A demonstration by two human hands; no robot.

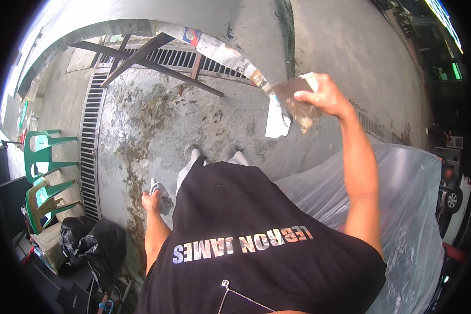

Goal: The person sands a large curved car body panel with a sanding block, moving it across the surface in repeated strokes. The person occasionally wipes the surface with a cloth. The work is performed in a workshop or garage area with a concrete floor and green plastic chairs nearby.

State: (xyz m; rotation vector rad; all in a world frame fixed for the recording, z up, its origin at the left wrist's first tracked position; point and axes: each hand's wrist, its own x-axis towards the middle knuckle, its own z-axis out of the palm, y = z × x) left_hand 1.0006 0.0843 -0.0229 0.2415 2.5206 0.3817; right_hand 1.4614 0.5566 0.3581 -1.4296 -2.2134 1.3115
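In my right hand (327, 98), raised with the arm stretched forward, is a brown flat sheet (294, 95) with a ragged pale lower corner; it resembles worn sandpaper. My thumb presses on its face, and a white edge shows by my fingers. The sheet overlaps the right end of a newspaper strip (220, 51) along the edge of a large grey panel (193, 14); whether they touch I cannot tell. Below it hangs a white paper flap (277, 120). My left hand (152, 201), low at my side, is closed around a crumpled grey cloth (163, 198).
Dark crossed legs (146, 55) stand under the panel. Drain grates (90, 136) run along the wet, stained floor (141, 99). Green plastic chairs (43, 152) and black bags (104, 243) are at left. Clear plastic sheeting (397, 209) covers something at right; beyond is a white car (461, 201).
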